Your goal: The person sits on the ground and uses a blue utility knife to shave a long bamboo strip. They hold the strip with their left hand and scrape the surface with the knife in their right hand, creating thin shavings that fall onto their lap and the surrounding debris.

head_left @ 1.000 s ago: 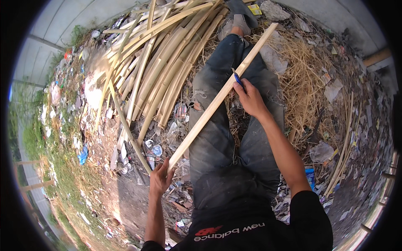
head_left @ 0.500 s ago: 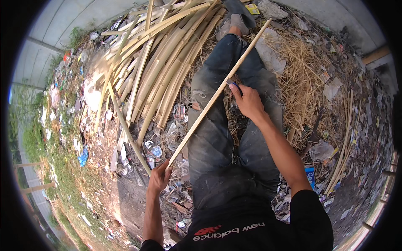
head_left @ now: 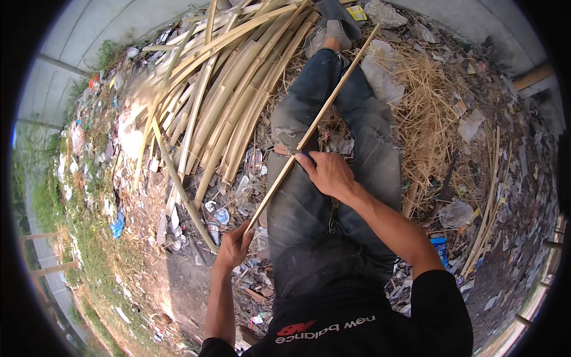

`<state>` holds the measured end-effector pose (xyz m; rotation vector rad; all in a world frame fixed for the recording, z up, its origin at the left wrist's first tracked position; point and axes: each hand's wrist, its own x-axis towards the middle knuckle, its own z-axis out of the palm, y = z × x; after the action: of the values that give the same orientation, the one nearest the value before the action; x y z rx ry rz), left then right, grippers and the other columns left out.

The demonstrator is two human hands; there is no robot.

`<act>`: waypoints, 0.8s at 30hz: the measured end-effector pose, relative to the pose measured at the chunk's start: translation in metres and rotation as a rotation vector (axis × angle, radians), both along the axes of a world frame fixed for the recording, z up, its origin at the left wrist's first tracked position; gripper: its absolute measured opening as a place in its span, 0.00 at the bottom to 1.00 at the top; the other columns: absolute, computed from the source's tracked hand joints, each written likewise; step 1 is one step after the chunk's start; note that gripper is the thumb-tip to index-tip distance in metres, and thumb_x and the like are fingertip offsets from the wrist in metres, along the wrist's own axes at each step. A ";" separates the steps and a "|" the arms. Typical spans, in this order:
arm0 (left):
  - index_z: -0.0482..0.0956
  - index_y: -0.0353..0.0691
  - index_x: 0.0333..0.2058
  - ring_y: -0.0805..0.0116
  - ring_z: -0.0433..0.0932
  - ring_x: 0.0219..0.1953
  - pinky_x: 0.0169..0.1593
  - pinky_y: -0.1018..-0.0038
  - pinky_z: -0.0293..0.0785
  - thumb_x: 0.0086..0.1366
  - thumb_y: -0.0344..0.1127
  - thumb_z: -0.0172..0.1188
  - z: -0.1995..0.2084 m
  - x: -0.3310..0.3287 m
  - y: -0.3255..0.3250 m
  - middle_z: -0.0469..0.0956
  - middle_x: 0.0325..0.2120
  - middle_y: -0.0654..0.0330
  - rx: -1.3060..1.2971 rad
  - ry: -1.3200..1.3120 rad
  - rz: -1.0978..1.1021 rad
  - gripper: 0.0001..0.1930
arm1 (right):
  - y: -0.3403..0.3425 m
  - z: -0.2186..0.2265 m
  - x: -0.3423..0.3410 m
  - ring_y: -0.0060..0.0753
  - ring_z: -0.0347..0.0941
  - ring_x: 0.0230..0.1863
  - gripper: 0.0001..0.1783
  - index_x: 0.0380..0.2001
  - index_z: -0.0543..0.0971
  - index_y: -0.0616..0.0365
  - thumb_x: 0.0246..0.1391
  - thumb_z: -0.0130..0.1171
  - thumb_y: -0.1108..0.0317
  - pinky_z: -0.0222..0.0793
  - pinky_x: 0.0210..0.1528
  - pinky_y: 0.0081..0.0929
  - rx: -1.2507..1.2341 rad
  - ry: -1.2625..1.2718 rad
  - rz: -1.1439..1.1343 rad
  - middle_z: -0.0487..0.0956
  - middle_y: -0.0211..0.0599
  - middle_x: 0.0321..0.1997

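Bamboo strip [head_left: 336, 90] has its lower end hidden in the left hand [head_left: 233, 249]

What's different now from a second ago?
The right hand and its knife have moved down the bamboo strip toward the left hand. The strip, earlier broad face up, now shows a narrower side. Nothing was picked up or released: the left hand still holds the strip's near end. The bamboo pile lies as before.
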<state>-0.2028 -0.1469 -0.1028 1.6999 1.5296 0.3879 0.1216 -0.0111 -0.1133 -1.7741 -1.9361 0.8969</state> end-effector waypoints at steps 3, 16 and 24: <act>0.80 0.33 0.60 0.69 0.71 0.24 0.32 0.66 0.72 0.79 0.43 0.58 0.007 0.012 0.004 0.74 0.20 0.51 -0.074 0.004 0.039 0.21 | -0.016 -0.002 -0.013 0.70 0.81 0.35 0.36 0.31 0.83 0.61 0.74 0.47 0.38 0.76 0.41 0.60 0.006 0.024 0.065 0.82 0.62 0.27; 0.80 0.31 0.60 0.75 0.67 0.23 0.30 0.67 0.69 0.79 0.43 0.58 -0.003 0.002 0.004 0.69 0.16 0.58 -0.065 -0.042 0.026 0.22 | 0.017 -0.004 0.032 0.72 0.80 0.36 0.37 0.31 0.83 0.62 0.75 0.45 0.38 0.76 0.41 0.62 -0.010 0.016 -0.113 0.82 0.62 0.28; 0.80 0.33 0.62 0.76 0.66 0.23 0.29 0.69 0.68 0.79 0.46 0.58 0.004 0.019 0.021 0.67 0.17 0.62 -0.141 -0.039 0.033 0.23 | 0.034 -0.003 0.026 0.71 0.81 0.37 0.38 0.29 0.83 0.64 0.74 0.45 0.38 0.75 0.44 0.60 0.010 0.025 -0.042 0.83 0.62 0.30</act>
<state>-0.1833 -0.1257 -0.0992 1.5512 1.5217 0.3204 0.1476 0.0233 -0.1162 -1.7830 -1.8771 0.8894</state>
